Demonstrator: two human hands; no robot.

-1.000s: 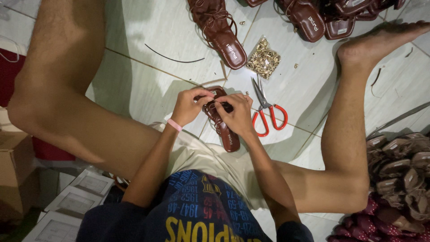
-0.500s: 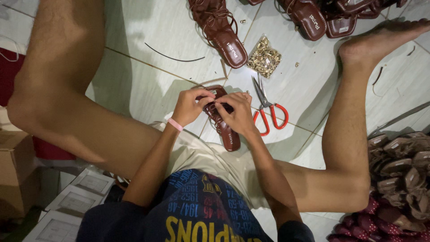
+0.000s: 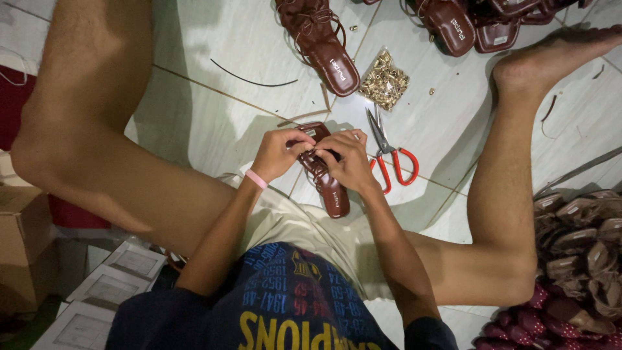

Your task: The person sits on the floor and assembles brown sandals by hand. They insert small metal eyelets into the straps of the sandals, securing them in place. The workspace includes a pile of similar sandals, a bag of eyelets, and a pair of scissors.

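A dark brown sandal [image 3: 327,181] is gripped on the tiled floor [image 3: 227,58], between the sitter's spread legs, and everything is placed from it. The left hand [image 3: 278,154] is closed on the sandal's upper left side, fingers curled in tight at the strap end; a pink wristband [image 3: 256,179] is worn just below that hand. The right hand [image 3: 346,162] is clamped over the sandal's middle from the right, fingertips pinched together at the straps where the two hands meet. What is pinched between the fingertips cannot be told. The sandal's heel end is left uncovered, pointing toward the body.

Just to the right of the sandal, red-handled scissors [image 3: 392,159] are laid on the tiles, blades shut and pointing away from the body. Beyond the sandal, up and to the right, a small clear bag of brass-coloured studs [image 3: 385,81] is seen. Straight beyond the sandal, a second brown strappy sandal [image 3: 324,45] is lying. Far to the right of the sandal, a heap of brown soles [image 3: 583,240] is stacked. Well to its left, a cardboard box [image 3: 23,246] is seen.
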